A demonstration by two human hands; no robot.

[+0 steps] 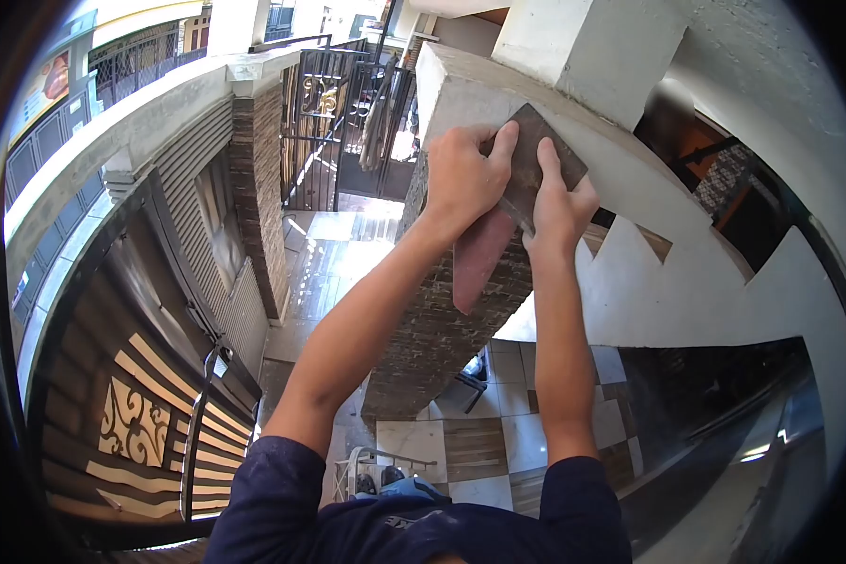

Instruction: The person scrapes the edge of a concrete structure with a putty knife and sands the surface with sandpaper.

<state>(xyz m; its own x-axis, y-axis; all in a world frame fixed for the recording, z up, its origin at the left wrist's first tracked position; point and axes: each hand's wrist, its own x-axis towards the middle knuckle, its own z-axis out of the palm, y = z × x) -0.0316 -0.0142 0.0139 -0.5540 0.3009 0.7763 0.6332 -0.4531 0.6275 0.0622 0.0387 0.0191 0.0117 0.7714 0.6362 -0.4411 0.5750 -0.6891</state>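
Observation:
In front of me, close by the white wall ledge, I hold a sheet of sandpaper [527, 175] up in both hands. Its upper face is dark grey-brown, and a pinkish flap [482, 259] hangs down below my fingers. My left hand [466, 176] pinches the left edge, thumb on top and fingers curled behind. On the right side, my right hand [560, 209] grips the sheet with the thumb laid along its face. The fingers behind the sheet are mostly hidden.
Below stands a stone-clad pillar [418, 352] over a checkered tile floor [479, 446]. My feet are high up, near a pale metal frame [352, 470]. A dark gate [136, 414] lies left, and a stepped white wall [686, 291] runs right.

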